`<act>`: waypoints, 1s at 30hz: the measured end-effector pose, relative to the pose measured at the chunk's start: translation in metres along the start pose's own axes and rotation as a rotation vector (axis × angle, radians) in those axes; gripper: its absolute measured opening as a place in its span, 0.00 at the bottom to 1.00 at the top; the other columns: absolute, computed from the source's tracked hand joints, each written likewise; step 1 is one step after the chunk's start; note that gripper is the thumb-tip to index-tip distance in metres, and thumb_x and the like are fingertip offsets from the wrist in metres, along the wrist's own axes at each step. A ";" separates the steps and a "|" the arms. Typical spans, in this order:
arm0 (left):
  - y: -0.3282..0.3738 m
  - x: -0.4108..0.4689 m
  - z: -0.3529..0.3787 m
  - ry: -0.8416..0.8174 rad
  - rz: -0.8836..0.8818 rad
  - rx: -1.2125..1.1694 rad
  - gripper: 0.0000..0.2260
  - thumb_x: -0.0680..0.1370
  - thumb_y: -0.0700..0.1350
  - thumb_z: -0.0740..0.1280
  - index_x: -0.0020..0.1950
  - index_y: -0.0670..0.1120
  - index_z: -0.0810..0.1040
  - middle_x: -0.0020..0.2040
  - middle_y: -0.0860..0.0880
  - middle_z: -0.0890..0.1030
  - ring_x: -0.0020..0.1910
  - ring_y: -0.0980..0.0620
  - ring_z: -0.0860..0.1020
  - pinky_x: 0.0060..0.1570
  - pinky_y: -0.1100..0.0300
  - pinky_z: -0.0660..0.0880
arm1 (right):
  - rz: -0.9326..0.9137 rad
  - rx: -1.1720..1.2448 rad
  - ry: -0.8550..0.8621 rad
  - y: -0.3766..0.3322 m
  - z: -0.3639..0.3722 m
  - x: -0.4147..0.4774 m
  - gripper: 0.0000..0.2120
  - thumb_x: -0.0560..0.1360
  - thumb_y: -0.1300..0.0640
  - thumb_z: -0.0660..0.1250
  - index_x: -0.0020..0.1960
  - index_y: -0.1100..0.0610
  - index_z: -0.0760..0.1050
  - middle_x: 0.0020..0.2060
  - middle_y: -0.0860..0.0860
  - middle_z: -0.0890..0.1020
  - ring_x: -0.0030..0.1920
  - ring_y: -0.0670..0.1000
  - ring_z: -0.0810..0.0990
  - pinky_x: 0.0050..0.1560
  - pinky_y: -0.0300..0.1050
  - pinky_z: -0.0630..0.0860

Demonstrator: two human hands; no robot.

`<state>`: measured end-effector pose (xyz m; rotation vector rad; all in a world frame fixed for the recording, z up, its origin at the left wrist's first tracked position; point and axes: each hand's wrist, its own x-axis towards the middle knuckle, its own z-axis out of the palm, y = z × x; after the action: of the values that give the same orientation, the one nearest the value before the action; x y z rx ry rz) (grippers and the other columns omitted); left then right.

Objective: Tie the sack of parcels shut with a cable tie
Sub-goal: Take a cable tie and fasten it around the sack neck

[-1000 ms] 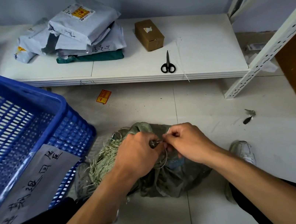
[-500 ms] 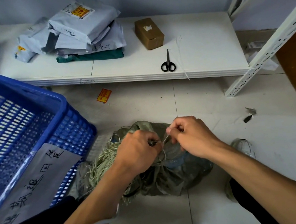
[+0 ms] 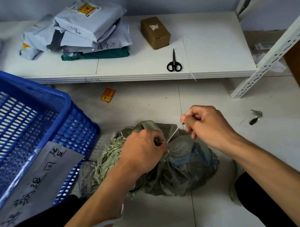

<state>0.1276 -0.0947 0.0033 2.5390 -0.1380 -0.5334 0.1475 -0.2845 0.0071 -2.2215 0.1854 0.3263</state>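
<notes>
A grey-green woven sack (image 3: 185, 168) lies on the floor tiles, its frayed mouth bunched to the left. A thin white cable tie (image 3: 172, 135) circles the gathered neck and runs taut up to the right. My left hand (image 3: 141, 152) is closed on the sack's neck where the tie's head sits. My right hand (image 3: 204, 124) pinches the tie's free end, held up and away from the neck.
A blue plastic crate (image 3: 28, 122) with a handwritten paper label stands at the left. On the low white shelf (image 3: 213, 44) lie black scissors (image 3: 174, 63), spare white cable ties (image 3: 187, 54), a small brown box (image 3: 155, 32) and stacked grey mailers (image 3: 90, 26). A white slotted rack post (image 3: 273, 52) leans at right.
My right hand has drawn the tie's free end up and to the right, away from my left hand. The loop around the neck has tightened. My left hand stays on the neck.
</notes>
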 end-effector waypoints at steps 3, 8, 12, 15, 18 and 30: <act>-0.001 -0.005 0.003 -0.082 0.029 0.104 0.18 0.74 0.65 0.71 0.55 0.55 0.79 0.47 0.54 0.84 0.43 0.54 0.81 0.47 0.56 0.79 | 0.007 0.081 -0.033 -0.003 0.001 -0.001 0.12 0.81 0.52 0.66 0.42 0.56 0.81 0.33 0.49 0.84 0.28 0.46 0.80 0.41 0.46 0.78; -0.007 -0.007 0.006 -0.023 0.133 0.333 0.22 0.75 0.58 0.72 0.66 0.53 0.76 0.61 0.51 0.81 0.60 0.47 0.77 0.64 0.51 0.70 | -0.015 0.116 -0.048 -0.005 0.003 -0.003 0.12 0.81 0.51 0.67 0.42 0.56 0.81 0.33 0.50 0.83 0.29 0.47 0.78 0.40 0.46 0.78; -0.011 -0.005 0.004 -0.031 0.122 0.215 0.17 0.75 0.55 0.74 0.61 0.52 0.81 0.57 0.51 0.83 0.56 0.47 0.79 0.59 0.53 0.75 | -0.008 0.109 -0.053 -0.003 0.003 -0.003 0.14 0.81 0.48 0.65 0.43 0.55 0.81 0.34 0.50 0.83 0.28 0.46 0.78 0.39 0.45 0.78; -0.010 -0.003 0.005 -0.083 0.116 0.127 0.12 0.75 0.55 0.74 0.56 0.52 0.83 0.53 0.52 0.84 0.52 0.49 0.80 0.55 0.53 0.77 | 0.029 0.063 -0.155 -0.002 0.009 -0.006 0.18 0.81 0.43 0.63 0.44 0.55 0.81 0.34 0.51 0.84 0.29 0.47 0.80 0.42 0.48 0.79; -0.008 -0.002 0.007 -0.088 0.139 0.132 0.09 0.77 0.52 0.73 0.56 0.53 0.82 0.52 0.52 0.85 0.51 0.49 0.82 0.54 0.53 0.78 | 0.031 -0.063 -0.256 -0.001 0.020 -0.009 0.21 0.82 0.43 0.61 0.42 0.58 0.80 0.33 0.52 0.85 0.30 0.49 0.82 0.44 0.51 0.80; -0.006 -0.001 0.011 -0.025 0.123 0.018 0.09 0.77 0.54 0.71 0.55 0.53 0.81 0.45 0.54 0.82 0.43 0.53 0.79 0.41 0.60 0.71 | 0.119 -0.067 -0.339 -0.001 0.024 -0.008 0.22 0.83 0.47 0.60 0.40 0.61 0.80 0.28 0.52 0.81 0.28 0.48 0.80 0.36 0.42 0.79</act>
<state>0.1226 -0.0950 -0.0081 2.5220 -0.3069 -0.5171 0.1358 -0.2648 -0.0041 -2.1860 0.1237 0.7764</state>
